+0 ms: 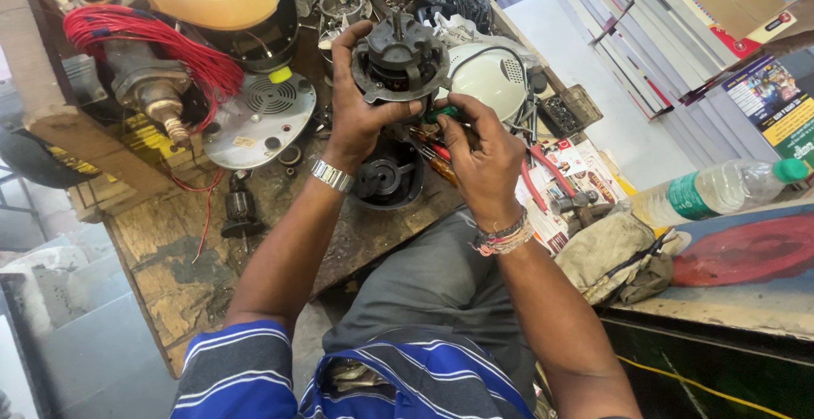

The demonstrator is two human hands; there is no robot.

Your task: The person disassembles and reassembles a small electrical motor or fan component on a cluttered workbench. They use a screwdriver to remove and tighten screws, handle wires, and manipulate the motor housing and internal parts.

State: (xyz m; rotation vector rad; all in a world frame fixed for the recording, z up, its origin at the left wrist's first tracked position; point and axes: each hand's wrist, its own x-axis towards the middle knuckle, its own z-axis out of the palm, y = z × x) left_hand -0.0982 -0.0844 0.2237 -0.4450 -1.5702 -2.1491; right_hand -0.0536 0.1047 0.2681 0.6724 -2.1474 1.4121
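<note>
Left fingers clenched round dark motor housing, held above counter, shaft up. Right hand grips green-handled screwdriver, just right-below housing, pointing in at its side.

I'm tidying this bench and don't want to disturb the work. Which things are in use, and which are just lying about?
In use:
left hand holding the motor housing
right hand holding the green-handled screwdriver

Lying about:
water bottle
red-handled pliers
red wire coil
cloth
</note>
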